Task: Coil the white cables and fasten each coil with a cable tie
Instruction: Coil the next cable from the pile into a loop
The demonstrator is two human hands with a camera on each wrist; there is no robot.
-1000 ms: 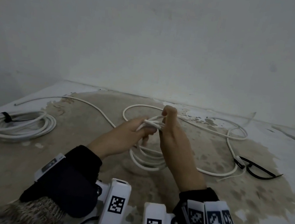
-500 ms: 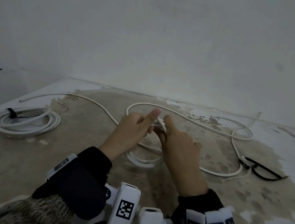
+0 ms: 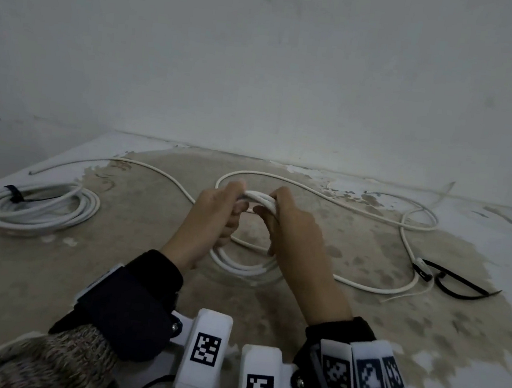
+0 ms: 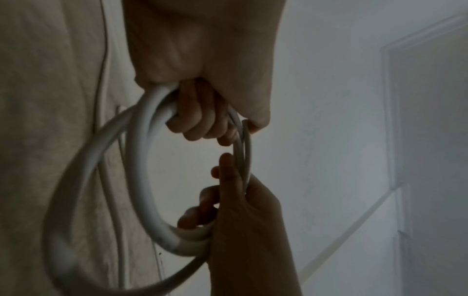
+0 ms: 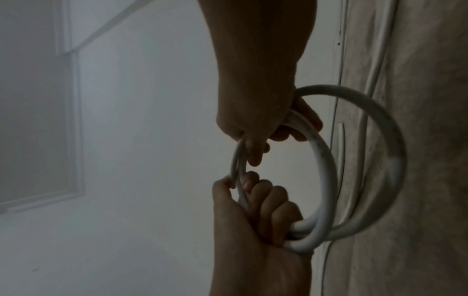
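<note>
A white cable coil (image 3: pixel 240 265) of a few loops hangs upright over the stained floor. My left hand (image 3: pixel 214 211) grips its top left in a fist, and my right hand (image 3: pixel 289 223) holds the top right, with a short stretch of bundled loops (image 3: pixel 259 198) between them. In the left wrist view my left hand (image 4: pixel 200 120) curls round the coil (image 4: pixel 142 180) while the right hand (image 4: pixel 240 220) clasps it lower down. The right wrist view shows the right hand (image 5: pixel 253 124), the left hand (image 5: pixel 266 210) and the coil (image 5: pixel 326 180). The loose cable (image 3: pixel 373 220) trails away on both sides.
A finished white coil (image 3: pixel 42 211) bound with a black tie (image 3: pixel 14 193) lies at the left. A loose black cable tie (image 3: pixel 458 285) lies at the right, beside the cable's end piece (image 3: pixel 423 270). A pale wall (image 3: pixel 261 82) stands behind.
My hands, pinching together at one point half a second ago, have drawn apart along the top of the coil. Both now hold the bundled loops with a gap between them.
</note>
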